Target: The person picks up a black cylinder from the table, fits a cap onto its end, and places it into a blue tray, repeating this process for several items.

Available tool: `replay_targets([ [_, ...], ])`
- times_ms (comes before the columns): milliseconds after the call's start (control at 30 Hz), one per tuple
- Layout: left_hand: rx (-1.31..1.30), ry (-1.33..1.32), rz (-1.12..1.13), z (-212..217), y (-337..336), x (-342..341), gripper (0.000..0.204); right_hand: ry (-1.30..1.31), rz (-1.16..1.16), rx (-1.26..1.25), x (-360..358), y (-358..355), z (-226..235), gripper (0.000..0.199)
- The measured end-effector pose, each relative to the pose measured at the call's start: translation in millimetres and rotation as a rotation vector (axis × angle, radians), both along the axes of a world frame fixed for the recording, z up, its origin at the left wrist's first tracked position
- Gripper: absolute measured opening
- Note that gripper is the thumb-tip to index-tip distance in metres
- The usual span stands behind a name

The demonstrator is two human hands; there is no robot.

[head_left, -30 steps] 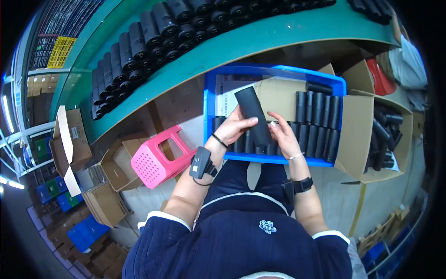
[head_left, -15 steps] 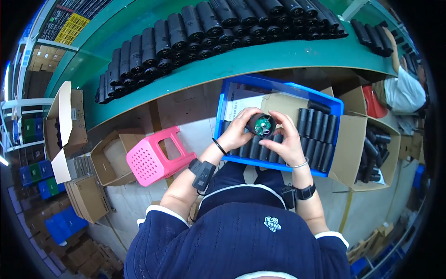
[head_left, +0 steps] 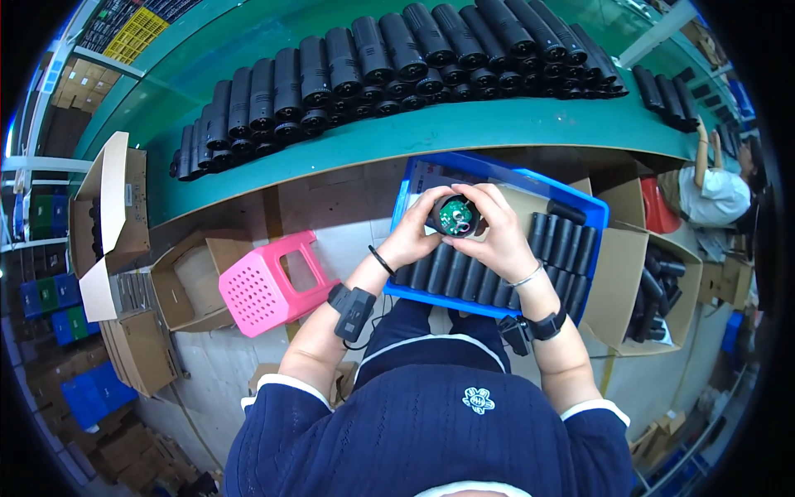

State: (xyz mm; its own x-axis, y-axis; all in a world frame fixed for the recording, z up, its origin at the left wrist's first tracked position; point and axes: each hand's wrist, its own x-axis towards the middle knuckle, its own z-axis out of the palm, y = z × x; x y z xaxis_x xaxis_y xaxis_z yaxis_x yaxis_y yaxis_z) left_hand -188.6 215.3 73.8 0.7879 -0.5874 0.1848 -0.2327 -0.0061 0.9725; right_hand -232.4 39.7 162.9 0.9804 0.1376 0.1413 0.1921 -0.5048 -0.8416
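Observation:
Both hands grip one black cylinder end-on above a blue bin on my lap; its open end shows a green round circuit board. My left hand wraps the cylinder's left side. My right hand wraps its right side, fingers curled over the top. Inside the bin lie several more black cylinders in rows beside a sheet of brown cardboard.
A green workbench ahead carries a long row of black cylinders. A pink plastic stool stands at my left among open cardboard boxes. Another box of cylinders sits right; a seated person works far right.
The cylinder was held lengthwise over the bin a second ago; it is now turned end-on toward me with both hands closed around it, raised slightly.

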Motion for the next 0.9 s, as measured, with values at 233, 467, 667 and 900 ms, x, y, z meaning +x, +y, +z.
replay_targets([
  [233,0.03,-0.043,0.189,1,19,12,0.112,-0.064,-0.169,0.206,33,-32,36,0.06],
  [467,-0.094,0.306,0.28,-13,38,2,0.07,-0.731,-0.533,-0.268,160,-54,46,0.052],
  [667,-0.013,0.38,0.303,-29,40,-17,0.043,-0.665,-0.599,-0.777,245,-65,-15,0.058],
  [900,0.098,0.442,0.381,-33,63,-22,0.038,-0.751,-0.709,-0.552,201,-82,-27,0.043],
])
